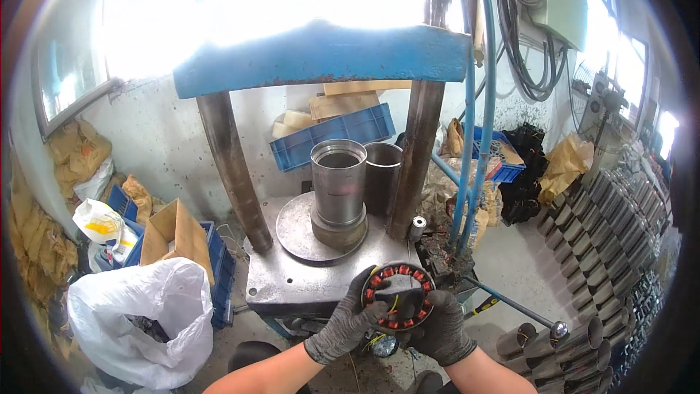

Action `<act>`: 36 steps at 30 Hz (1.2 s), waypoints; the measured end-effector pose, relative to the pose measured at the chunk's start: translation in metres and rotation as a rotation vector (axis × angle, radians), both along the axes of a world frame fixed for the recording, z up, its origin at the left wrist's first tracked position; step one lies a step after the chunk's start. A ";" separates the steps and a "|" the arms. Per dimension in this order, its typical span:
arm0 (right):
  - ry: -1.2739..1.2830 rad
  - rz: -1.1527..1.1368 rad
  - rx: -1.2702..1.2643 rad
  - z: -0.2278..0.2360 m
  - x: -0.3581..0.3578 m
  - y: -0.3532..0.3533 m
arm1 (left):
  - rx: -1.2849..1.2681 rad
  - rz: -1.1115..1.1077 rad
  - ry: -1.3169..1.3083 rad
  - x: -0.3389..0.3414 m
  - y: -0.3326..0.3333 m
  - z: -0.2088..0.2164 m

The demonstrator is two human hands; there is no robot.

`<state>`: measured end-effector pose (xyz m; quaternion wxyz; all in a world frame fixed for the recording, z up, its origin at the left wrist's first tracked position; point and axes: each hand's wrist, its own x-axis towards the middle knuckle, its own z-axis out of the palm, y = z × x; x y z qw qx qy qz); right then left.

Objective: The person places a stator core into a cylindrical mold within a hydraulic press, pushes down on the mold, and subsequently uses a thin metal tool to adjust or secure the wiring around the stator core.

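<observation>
Clasping a ring with red windings [403, 271] between five and six o'clock in the view are two gloved hands: left hand [348, 322] at its eight o'clock, right hand [446, 328] at its four, each grip clamped on the ring. Beyond, toward eleven, a metal cylinder [337, 193] stands upright on the bench [271, 270] above a round plate [293, 232]; farther, a tilted blue crate [332, 136].
</observation>
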<state>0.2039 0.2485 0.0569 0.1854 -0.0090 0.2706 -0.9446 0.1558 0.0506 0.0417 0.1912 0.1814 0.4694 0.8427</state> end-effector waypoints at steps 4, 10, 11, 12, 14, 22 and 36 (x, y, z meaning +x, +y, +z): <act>-0.088 0.018 0.029 -0.012 -0.014 -0.012 | -0.176 0.131 0.134 -0.008 -0.014 0.003; 0.050 -0.240 0.445 -0.018 -0.037 -0.038 | -0.093 0.300 0.094 -0.016 -0.025 0.001; 0.014 -0.210 0.364 -0.007 -0.036 -0.039 | -0.093 0.306 0.089 -0.018 -0.028 -0.001; 0.029 -0.232 0.442 -0.009 -0.028 -0.038 | -0.145 0.308 0.103 -0.021 -0.032 -0.006; 0.205 -0.276 0.803 -0.011 -0.029 -0.045 | -0.139 0.311 0.089 -0.022 -0.033 -0.014; 0.388 -0.338 1.178 -0.015 -0.031 -0.043 | -0.055 0.255 -0.062 -0.021 -0.047 -0.006; 0.260 -0.295 0.818 -0.023 -0.024 -0.034 | 0.026 0.217 -0.192 -0.019 -0.051 0.006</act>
